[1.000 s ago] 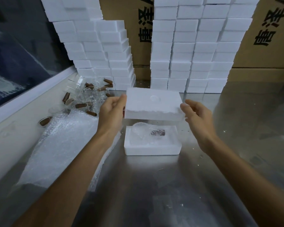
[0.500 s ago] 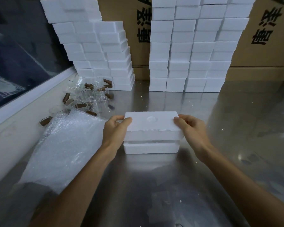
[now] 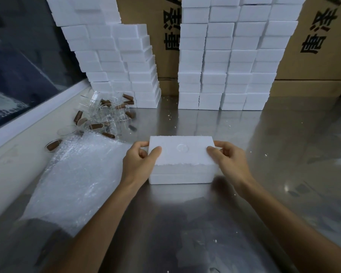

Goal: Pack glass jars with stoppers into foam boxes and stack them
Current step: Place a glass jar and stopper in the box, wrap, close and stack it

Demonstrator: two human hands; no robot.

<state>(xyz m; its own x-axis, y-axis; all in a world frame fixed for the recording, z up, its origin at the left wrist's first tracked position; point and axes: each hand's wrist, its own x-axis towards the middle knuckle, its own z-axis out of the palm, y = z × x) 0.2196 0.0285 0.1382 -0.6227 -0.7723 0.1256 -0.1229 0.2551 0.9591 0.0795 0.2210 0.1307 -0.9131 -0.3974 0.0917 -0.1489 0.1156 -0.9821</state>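
Gripping the short ends of a closed foam box [image 3: 180, 160], both hands hold lid and base together on the steel desk [image 3: 283, 146]. The left hand [image 3: 139, 163] is at the box's 9 o'clock end, thumb lying on the top face and fingers curled round the end wall; the right hand [image 3: 229, 160] mirrors it at 3 o'clock, thumb on top, fingers wrapped behind. This grip likely serves to seat the lid squarely, since a thin seam shows along the near wall. The box lies between the hands, touching both, flat on the desk. Whether a jar lies inside cannot be seen.

Loose glass jars [image 3: 106, 115] with brown stoppers [image 3: 96, 126] lie in a heap at 10 o'clock from the box, well apart from it, close enough for the left hand to fetch the next one. Bubble wrap [image 3: 77, 174] spreads at 8 o'clock, beside the left forearm. Stacks of foam boxes [image 3: 228, 62] stand at 12 o'clock against cardboard cartons [image 3: 313, 62], with a leaning stack [image 3: 116, 62] at 11 o'clock, so the closed box probably goes there next.
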